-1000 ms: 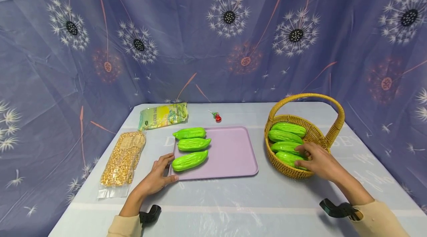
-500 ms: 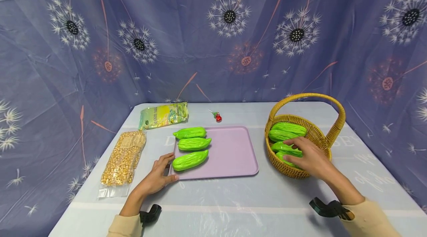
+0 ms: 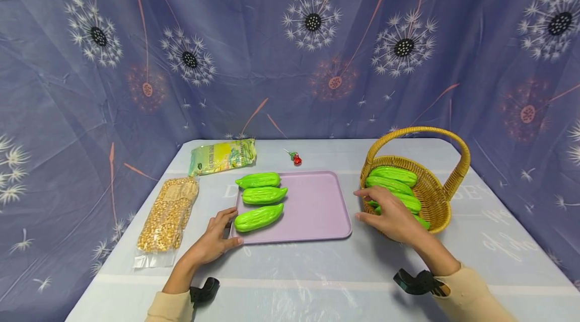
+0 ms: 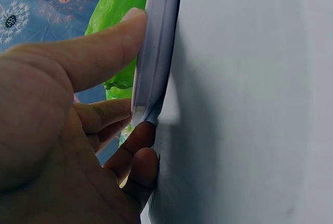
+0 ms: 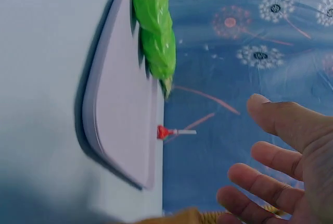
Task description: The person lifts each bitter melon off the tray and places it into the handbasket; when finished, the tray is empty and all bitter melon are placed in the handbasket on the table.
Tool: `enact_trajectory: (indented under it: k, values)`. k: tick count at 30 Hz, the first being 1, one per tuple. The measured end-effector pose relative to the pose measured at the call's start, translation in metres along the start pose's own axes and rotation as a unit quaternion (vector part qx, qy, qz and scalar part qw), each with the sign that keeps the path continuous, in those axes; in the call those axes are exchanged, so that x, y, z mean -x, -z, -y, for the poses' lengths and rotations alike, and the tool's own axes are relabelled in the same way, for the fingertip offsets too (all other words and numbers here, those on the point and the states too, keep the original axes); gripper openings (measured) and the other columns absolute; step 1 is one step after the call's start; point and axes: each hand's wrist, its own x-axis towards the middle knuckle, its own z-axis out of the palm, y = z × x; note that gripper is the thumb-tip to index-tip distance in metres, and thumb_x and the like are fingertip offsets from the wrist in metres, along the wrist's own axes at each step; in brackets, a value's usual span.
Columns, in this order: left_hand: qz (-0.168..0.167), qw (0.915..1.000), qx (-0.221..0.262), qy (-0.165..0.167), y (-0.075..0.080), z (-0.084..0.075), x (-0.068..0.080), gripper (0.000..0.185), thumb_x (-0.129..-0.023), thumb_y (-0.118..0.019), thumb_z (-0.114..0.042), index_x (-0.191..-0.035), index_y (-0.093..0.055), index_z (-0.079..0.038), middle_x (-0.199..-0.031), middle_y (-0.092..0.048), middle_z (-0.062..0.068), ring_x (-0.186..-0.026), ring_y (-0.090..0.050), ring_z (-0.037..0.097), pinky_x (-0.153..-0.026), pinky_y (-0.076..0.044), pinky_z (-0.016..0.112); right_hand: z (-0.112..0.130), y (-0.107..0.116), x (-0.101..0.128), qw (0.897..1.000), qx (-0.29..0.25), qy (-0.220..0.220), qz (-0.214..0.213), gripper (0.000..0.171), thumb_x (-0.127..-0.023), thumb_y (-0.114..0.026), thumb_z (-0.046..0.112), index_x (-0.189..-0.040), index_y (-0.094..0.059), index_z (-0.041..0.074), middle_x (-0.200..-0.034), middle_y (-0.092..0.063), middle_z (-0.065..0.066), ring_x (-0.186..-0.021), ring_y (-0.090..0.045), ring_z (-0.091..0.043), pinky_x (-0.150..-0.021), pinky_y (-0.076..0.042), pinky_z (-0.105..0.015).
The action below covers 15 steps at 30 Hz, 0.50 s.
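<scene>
My left hand (image 3: 217, 235) holds the front left corner of a lilac tray (image 3: 317, 206); in the left wrist view its thumb (image 4: 112, 47) lies against the tray's rim (image 4: 156, 41) and its fingers bend at the corner. Three green bitter melons (image 3: 258, 218) lie in a column on the tray's left part. My right hand (image 3: 391, 216) hangs over the front left of a wicker basket (image 3: 441, 211), fingers apart and nothing in them. Several more bitter melons (image 3: 393, 175) fill the basket, partly hidden behind that hand.
A bag of corn kernels (image 3: 167, 216) lies left of the tray, and a green-yellow packet (image 3: 222, 157) behind it. Near the back edge is a small red wrapped lollipop (image 3: 296, 159). The basket's tall handle (image 3: 462, 161) arches up. A patterned curtain (image 3: 254, 50) stands behind the table.
My right hand has let go of the front bitter melon in the basket, drawn back and moved left toward the tray. My left hand stays at the tray's corner.
</scene>
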Motion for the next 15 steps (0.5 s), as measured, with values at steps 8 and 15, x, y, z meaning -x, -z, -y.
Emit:
enact_trajectory:
  k: [8,15]
  values:
    - [-0.001,1.0,-0.004,0.004,0.001,0.0,0.0,0.077,-0.082,-0.072,-0.027,-0.144,-0.033,-0.004,-0.15,-0.028,0.012,-0.127,-0.033,0.033,-0.1,-0.034,0.051,0.018,-0.027,-0.014,0.999,-0.007,0.032,-0.002,0.043,-0.077,-0.077,0.024,-0.117,-0.063,0.014,-0.108,-0.064,0.001,-0.097,-0.059,-0.02,-0.076,-0.045,-0.033]
    - [-0.001,1.0,-0.002,-0.004,0.0,0.0,0.0,0.077,-0.082,-0.072,-0.026,-0.144,-0.033,-0.003,-0.15,-0.029,0.012,-0.127,-0.034,0.034,-0.1,-0.034,0.051,0.033,-0.049,-0.024,0.997,0.0,0.07,0.014,0.043,-0.078,-0.076,0.025,-0.117,-0.062,0.016,-0.109,-0.064,0.003,-0.099,-0.059,-0.018,-0.083,-0.047,-0.036]
